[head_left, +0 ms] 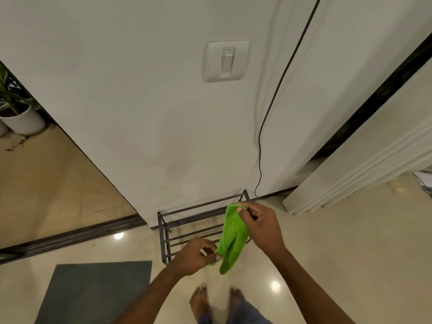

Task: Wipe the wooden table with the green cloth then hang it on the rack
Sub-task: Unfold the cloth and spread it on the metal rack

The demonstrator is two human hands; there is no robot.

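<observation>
The green cloth [232,239] hangs stretched between my two hands, just above the low dark metal rack [187,212] that stands on the floor against the white wall. My right hand [259,224] pinches the cloth's upper corner over the rack's right end. My left hand [195,254] pinches its lower edge near the rack's front rails. The cloth sags in a loose fold between the hands. The wooden table is out of view.
A grey floor mat [93,291] lies at the lower left. A black cable [260,160] runs down the wall beside a light switch [225,60]. A potted plant [21,118] stands far left. My bare feet [217,298] are on glossy tiles.
</observation>
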